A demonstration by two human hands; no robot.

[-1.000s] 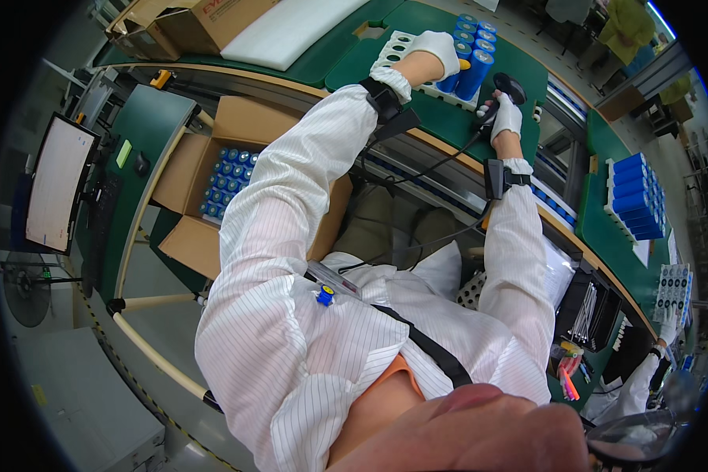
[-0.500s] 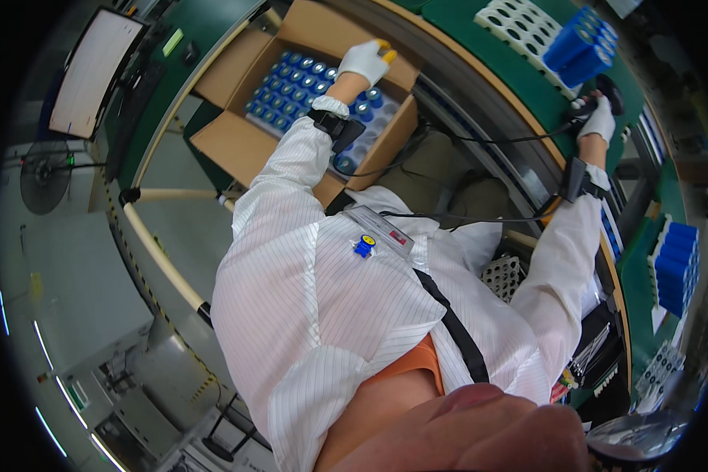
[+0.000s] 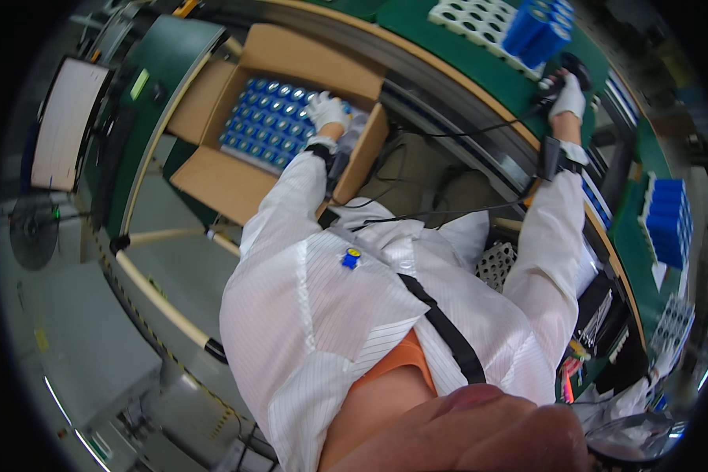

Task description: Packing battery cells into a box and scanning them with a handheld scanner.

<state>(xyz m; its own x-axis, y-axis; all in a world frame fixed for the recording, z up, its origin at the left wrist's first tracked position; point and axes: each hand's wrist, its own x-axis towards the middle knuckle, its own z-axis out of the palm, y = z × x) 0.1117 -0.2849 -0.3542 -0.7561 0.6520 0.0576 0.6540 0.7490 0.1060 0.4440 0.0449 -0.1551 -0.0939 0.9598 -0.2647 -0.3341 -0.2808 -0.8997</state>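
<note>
My left hand (image 3: 326, 110), in a white glove, reaches into an open cardboard box (image 3: 222, 185). Its fingers are spread over the tops of blue cylindrical battery cells (image 3: 263, 118) standing in rows; the fingertips are partly hidden. Pale empty pockets of the tray show beside that wrist. Out to the right, my gloved right hand (image 3: 568, 96) is wrapped round a black handheld scanner (image 3: 577, 69) with a cable. The scanner is just beside a white perforated holder (image 3: 468, 22) that carries a block of blue cells (image 3: 536, 33) on the green bench.
Black cables (image 3: 464, 134) cross in front of my lap. A second blue cell block (image 3: 667, 223) stands on the right bench. A monitor (image 3: 69, 122) and a fan (image 3: 35, 230) are at the left. Another person's white sleeve (image 3: 628, 403) shows at lower right.
My left hand has come back from above the box's far right side and lowered onto the cells. My right hand keeps hold of the scanner. The whole view has shifted slightly.
</note>
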